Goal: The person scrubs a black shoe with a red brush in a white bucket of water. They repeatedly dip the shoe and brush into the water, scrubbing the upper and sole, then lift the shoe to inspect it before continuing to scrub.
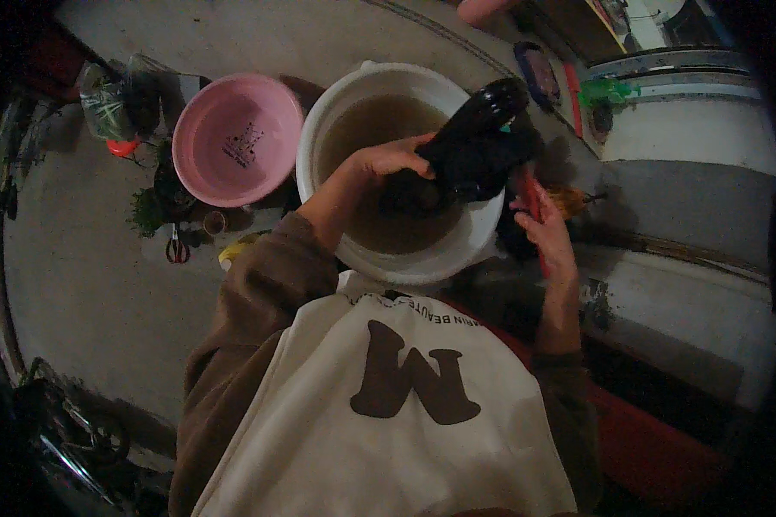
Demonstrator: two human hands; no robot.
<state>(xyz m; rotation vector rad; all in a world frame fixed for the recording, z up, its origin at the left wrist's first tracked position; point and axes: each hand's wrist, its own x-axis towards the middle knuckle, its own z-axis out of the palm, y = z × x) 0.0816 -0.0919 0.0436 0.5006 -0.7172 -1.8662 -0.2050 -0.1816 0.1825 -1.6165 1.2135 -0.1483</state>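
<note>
A large white tub (478, 223) of murky brown water stands before me. Over its right part is a glossy black shoe or boot (485, 136), tilted, with a dark, fuzzy-looking part below the shiny one. My left hand (398, 155) grips its left end, fingers partly hidden behind it. At the tub's right side, my right hand (546, 226) is closed around a red handle (529, 194). The handle's upper end meets the dark item; its working end is hidden, so the kind of tool cannot be told.
A pink plastic basin (187, 139) stands left of the tub. Near it are red-handled scissors (177, 251), a small cup (215, 223), green plants (145, 213) and a plastic bag (103, 103). A green bottle (604, 92) lies at the upper right. Part of another person (485, 10) shows at the top.
</note>
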